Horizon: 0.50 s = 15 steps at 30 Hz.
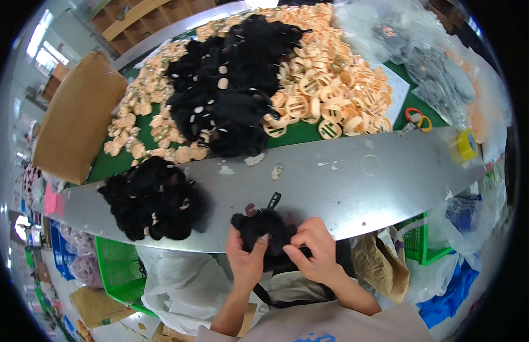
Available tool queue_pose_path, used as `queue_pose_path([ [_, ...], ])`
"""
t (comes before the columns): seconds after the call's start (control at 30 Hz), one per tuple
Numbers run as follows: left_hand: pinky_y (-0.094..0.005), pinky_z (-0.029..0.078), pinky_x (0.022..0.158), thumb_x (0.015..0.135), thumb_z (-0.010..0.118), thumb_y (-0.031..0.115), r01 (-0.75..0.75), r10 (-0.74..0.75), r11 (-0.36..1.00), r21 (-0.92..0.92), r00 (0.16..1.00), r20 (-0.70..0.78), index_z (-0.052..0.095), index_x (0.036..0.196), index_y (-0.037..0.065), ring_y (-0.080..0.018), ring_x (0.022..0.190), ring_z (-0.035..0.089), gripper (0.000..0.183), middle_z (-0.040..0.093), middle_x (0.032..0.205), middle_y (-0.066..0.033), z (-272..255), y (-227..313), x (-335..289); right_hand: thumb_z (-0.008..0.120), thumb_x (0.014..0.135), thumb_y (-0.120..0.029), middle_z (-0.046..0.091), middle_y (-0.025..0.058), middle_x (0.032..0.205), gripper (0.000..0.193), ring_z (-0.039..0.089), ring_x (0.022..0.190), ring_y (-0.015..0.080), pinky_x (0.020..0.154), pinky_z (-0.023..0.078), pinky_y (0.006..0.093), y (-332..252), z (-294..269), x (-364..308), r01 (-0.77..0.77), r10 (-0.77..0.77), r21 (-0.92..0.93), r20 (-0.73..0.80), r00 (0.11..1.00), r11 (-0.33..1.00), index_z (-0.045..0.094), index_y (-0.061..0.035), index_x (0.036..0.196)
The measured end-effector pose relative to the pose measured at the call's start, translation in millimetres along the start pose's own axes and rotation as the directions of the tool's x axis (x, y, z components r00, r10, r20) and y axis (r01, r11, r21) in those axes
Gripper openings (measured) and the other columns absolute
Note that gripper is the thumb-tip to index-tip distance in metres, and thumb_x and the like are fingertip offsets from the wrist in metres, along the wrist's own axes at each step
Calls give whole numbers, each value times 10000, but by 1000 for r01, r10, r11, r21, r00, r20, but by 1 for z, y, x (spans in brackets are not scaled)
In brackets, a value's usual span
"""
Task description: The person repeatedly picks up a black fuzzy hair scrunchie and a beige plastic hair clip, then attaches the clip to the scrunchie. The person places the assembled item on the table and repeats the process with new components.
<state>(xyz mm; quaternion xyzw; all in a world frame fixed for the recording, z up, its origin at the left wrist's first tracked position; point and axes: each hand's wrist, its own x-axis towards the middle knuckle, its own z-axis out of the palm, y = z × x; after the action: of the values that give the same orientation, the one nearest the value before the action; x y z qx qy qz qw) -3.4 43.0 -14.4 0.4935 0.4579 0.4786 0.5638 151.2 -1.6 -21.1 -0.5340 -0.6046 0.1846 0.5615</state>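
A small black plush piece with a short black strap loop is held over the near edge of the metal table. My left hand grips its left side, thumb pressed onto the fur. At its right side my right hand pinches with thumb and forefinger; the plush's edge lies at those fingertips. Left of my hands, a pile of black plush pieces rests on the metal surface. A larger heap of black plush lies farther back.
Round peach-coloured plastic parts and smaller peach pieces cover the green tabletop. Scissors with orange and yellow handles and a yellow tape roll lie at right. A cardboard sheet stands at left. Green crates sit below.
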Motion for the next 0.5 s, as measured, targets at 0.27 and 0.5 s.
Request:
queue_pose_path([
  [0.27, -345, 426, 989, 869, 623, 100, -239, 488, 737, 632, 835, -254, 439, 1370, -17, -251, 1134, 551, 546, 553, 1250, -165, -132, 136, 85, 640, 873, -121, 571, 81, 733, 161, 550, 682, 208, 626, 426, 311, 31, -17, 4, -232, 237, 50, -128, 963, 971, 590, -18, 759],
  [0.5, -463, 298, 1116, 966, 546, 364, 70, 411, 449, 891, 869, -276, 371, 1401, -82, -439, 1313, 379, 647, 432, 1371, -298, -235, 68, 127, 576, 930, -169, 511, 39, 707, 246, 456, 642, 126, 587, 357, 272, 49, -61, 6, -350, 332, -97, -162, 929, 932, 563, -1, 751],
])
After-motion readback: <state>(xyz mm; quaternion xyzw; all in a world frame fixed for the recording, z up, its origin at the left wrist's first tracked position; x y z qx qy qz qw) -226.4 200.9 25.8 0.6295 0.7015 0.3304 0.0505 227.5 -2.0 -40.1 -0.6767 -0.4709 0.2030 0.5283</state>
